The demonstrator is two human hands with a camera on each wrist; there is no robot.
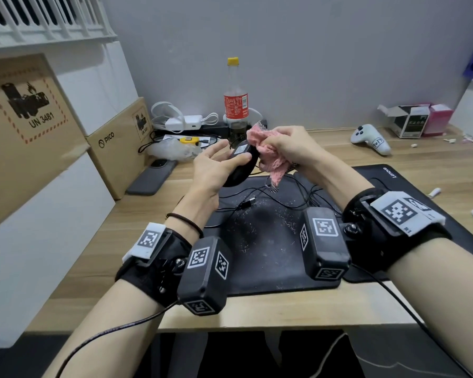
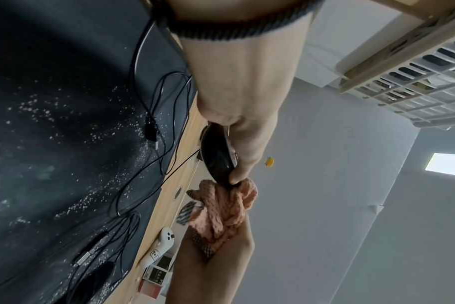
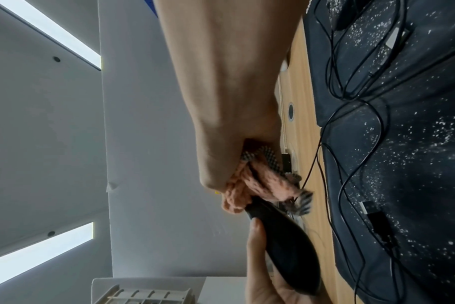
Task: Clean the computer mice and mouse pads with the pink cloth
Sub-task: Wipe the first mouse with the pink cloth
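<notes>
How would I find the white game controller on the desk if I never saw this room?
Start at the big black mouse pad on the wooden desk. Look past its far right corner, toward the grey wall: the game controller lies there, left of a small open box. It is the only white thing with a little black thumbstick.

Even, soft indoor light, no hard shadows on the desk [image 1: 257, 309]; head view sharp at centre, straight lines bowing toward the edges. Both wrist views strongly warped and softly blurred near the lens, forearms out of focus. Bright ceiling light panels [image 3: 47, 30] blow out to white in the right wrist view; another panel [image 2: 447, 164] glares in the left.
</notes>
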